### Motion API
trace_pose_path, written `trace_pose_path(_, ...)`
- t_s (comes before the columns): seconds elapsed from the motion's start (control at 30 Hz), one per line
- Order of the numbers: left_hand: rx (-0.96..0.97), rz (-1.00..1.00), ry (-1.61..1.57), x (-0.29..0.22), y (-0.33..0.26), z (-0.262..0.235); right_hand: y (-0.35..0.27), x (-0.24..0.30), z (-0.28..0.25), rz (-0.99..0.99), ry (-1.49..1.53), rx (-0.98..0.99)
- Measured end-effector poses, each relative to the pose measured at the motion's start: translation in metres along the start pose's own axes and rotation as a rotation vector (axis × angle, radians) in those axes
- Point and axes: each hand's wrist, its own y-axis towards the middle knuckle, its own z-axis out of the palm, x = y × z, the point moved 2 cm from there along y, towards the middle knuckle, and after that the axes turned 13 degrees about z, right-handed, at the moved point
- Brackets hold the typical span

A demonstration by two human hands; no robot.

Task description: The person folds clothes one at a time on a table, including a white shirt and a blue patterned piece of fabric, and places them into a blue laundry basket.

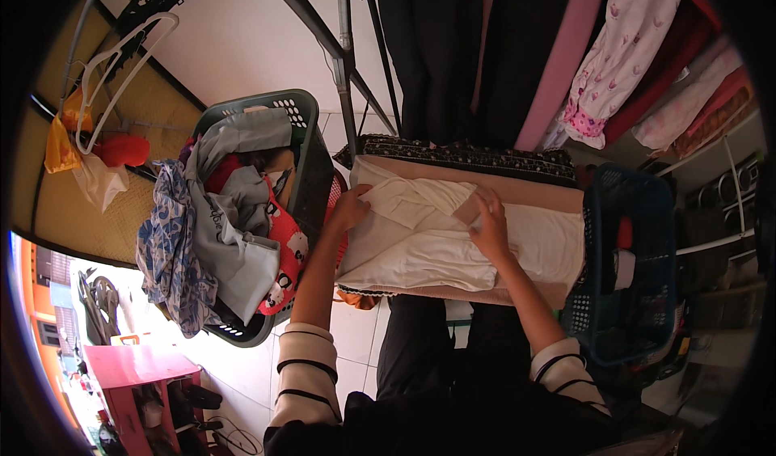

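A white garment [420,250], partly folded with creases across its middle, lies over a beige cloth [540,183] on a flat support in front of me. At the garment's left edge, my left hand [352,208] is closed on the fabric. My right hand [491,228] is over the middle of the garment, thumb and fingers apart, beside a small beige section [466,211] of cloth. Its fingertips touch or hover just over the fabric; I cannot tell which. A dark patterned cloth [469,158] with a lacy edge shows along the far side.
On the left stands a dark green laundry basket [311,153] heaped with clothes, a grey shirt [234,242] among them. A blue basket [638,270] is on the right. Clothes [626,44] hang overhead from a rack. A metal frame [346,76] rises beyond. A pink shelf [141,367] stands lower left.
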Motion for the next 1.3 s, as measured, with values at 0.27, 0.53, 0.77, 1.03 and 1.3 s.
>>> trace_pose_path(0.27, -0.035, -0.104, -0.108, -0.003, 0.007, 0.007, 0.038, -0.013, 0.009, -0.4, -0.219, 0.015)
trace_pose_path(0.53, -0.015, 0.058, 0.137, 0.003, 0.016, 0.008, 0.045, -0.062, -0.008, 0.624, 0.969, 0.071)
trace_pose_path(0.77, -0.082, 0.034, 0.155, -0.005, 0.035, 0.002, 0.026, -0.098, 0.004, 0.651, 0.849, 0.222)
trace_pose_path(1.03, 0.055, 0.061, 0.35, -0.016, 0.055, 0.003, 0.014, -0.122, -0.021, 0.674, 0.79, 0.046)
trace_pose_path(1.3, 0.012, 0.012, 0.534, -0.002, 0.068, 0.005, -0.008, -0.125, -0.031, 0.633, 0.926, -0.176)
